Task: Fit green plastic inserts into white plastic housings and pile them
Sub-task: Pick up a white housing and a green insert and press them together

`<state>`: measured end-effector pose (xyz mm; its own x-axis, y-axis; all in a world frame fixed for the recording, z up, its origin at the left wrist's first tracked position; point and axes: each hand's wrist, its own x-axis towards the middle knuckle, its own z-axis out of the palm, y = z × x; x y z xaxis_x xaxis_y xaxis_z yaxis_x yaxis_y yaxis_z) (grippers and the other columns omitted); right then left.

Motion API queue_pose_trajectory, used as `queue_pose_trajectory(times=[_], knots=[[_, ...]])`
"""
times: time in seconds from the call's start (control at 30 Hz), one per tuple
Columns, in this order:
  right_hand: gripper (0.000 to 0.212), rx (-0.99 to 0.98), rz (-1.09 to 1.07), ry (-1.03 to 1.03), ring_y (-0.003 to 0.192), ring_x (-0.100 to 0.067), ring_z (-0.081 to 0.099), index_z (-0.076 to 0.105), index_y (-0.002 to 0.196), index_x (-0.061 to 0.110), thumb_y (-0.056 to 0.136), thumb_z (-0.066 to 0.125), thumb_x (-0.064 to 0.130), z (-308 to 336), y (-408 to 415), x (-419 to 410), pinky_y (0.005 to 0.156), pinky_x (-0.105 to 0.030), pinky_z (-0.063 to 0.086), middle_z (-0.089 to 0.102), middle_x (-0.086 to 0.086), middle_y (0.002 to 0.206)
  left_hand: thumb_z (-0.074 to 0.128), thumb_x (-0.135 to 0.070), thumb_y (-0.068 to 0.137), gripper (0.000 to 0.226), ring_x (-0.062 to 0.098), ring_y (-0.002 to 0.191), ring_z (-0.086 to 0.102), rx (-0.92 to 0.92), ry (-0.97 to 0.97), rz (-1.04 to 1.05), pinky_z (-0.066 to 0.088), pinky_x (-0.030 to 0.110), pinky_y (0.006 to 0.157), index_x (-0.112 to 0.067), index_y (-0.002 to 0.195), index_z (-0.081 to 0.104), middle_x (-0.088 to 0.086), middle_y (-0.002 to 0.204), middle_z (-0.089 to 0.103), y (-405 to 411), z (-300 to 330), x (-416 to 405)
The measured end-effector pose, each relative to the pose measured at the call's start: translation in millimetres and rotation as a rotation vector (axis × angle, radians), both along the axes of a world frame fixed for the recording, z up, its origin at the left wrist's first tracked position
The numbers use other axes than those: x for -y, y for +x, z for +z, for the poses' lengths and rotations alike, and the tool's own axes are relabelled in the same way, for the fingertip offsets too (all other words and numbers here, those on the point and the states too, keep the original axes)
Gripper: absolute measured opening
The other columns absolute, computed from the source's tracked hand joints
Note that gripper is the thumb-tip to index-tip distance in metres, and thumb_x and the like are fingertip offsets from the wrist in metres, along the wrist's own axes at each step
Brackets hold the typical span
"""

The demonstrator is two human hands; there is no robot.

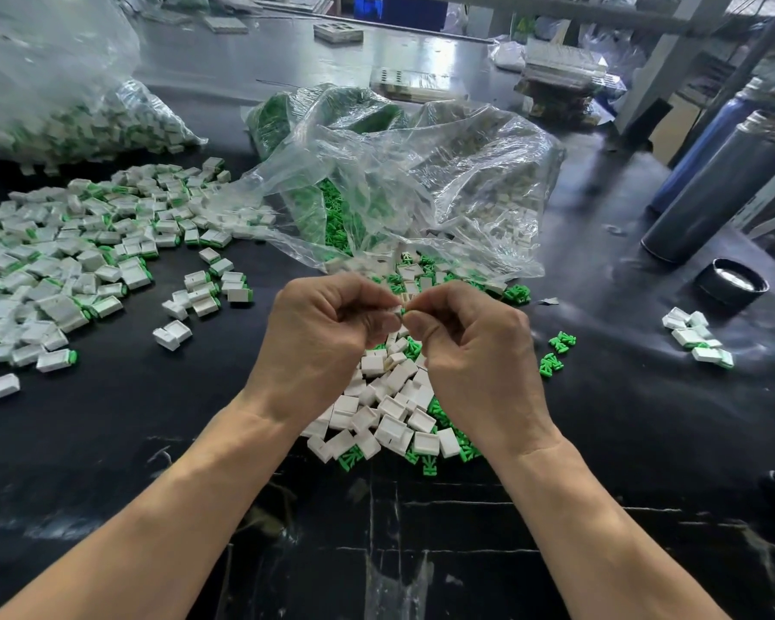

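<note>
Both hands are meeting above the middle of the black, scuffed work table [153, 440]. The left hand [327, 337] is curling its fingers and pinching a small white plastic housing [404, 302] at its fingertips, while the right hand [475, 337] is pinching the same piece from the other side, with a sliver of green showing at the joint; whether that green insert is fully seated cannot be told. Directly beneath the hands, a loose heap of empty white housings [390, 409] is lying mixed with scattered bright green plastic inserts [555, 351]. To the left, a wide pile of finished white-and-green pieces [63, 257] is spreading across the table. Behind the hands, a crumpled clear plastic bag [421, 172] is spilling green inserts and white housings. At right, a dark cylindrical flask [725, 190] is standing beside its black round cap [732, 284].
</note>
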<state>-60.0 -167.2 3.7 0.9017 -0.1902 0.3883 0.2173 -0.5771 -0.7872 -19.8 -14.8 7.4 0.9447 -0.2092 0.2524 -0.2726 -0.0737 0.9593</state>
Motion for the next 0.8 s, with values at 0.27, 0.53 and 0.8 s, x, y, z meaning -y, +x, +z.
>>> queue_pose_trajectory(times=[0.27,0.53,0.8], knots=[[0.003,0.032,-0.033,-0.067,0.070,-0.009,0.065,0.076,0.091,0.012,0.091,0.076,0.008,1.3,-1.3,-1.9,0.063,-0.025,0.053,0.072,0.006,0.077,0.076,0.012,0.081,0.024,0.001,0.064,0.068,0.039,0.062,-0.015,0.054,0.014,0.062,-0.012,0.086,0.079,-0.007,0.072,0.075,0.8,1.8,-1.1],[0.009,0.019,-0.057,0.033,0.068,-0.005,0.062,0.073,0.093,0.018,0.093,0.074,0.010,0.4,-0.4,-6.3,0.061,-0.011,0.044,0.068,0.011,0.076,0.072,0.012,0.086,0.023,0.001,0.066,0.069,0.015,0.022,0.004,0.054,0.015,0.063,-0.011,0.087,0.077,-0.005,0.074,0.076,2.3,-0.7,0.6],[0.008,0.041,-0.049,-0.007,0.069,-0.005,0.064,0.074,0.095,0.017,0.092,0.075,0.010,0.6,0.4,-4.0,0.063,-0.010,0.045,0.068,0.008,0.077,0.074,0.011,0.085,0.022,0.002,0.077,0.073,0.128,0.133,0.032,0.055,0.015,0.070,-0.009,0.093,0.078,-0.006,0.080,0.076,3.9,-5.7,0.1]])
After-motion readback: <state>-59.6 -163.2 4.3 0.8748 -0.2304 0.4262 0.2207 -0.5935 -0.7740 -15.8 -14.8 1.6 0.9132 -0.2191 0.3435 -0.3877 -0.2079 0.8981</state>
